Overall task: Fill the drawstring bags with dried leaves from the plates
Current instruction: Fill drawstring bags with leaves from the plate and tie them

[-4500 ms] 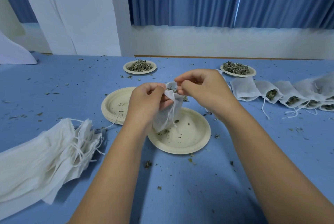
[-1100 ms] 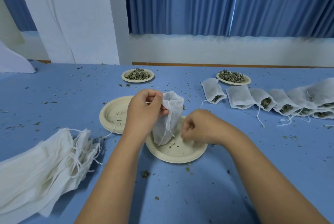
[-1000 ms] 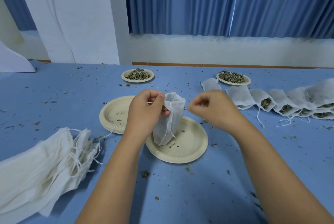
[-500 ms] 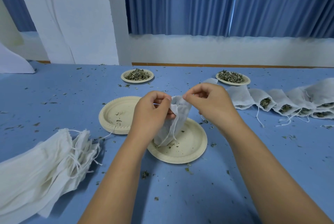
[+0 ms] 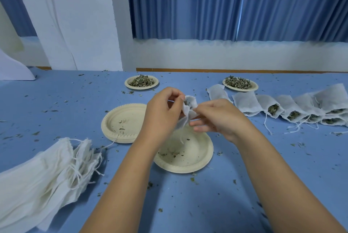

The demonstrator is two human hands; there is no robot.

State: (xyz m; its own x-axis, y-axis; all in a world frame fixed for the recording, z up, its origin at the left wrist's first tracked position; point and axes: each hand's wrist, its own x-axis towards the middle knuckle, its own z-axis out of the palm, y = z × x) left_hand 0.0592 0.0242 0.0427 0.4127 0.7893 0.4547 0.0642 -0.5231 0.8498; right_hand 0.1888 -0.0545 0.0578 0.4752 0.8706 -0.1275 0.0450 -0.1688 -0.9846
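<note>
Drawstring bag (image 5: pixel 189 109) (over plate (image 5: pixel 199 159)) pinched by left hand (image 5: pixel 162 113), right hand (image 5: pixel 220 118).

4 plates (image 5: pixel 124 123), 2 heaped with leaves (image 5: pixel 141 80); 2 hands (image 5: pixel 162 114); 1 held bag (image 5: pixel 189 107); 1 empty-bag pile (image 5: pixel 37 185); 6-plus lined-up bags (image 5: pixel 246 104).

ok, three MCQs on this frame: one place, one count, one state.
1. Where is the empty-bag pile? A near left B far right C on a plate
2. How many plates carry heaped leaves? A one B two C four
3. The held bag is gripped by: A both hands B left hand only C neither
1 A, it lies at the table's near left.
2 B, two far plates are heaped; the near plates hold crumbs.
3 A, left hand and right hand both pinch it.
</note>
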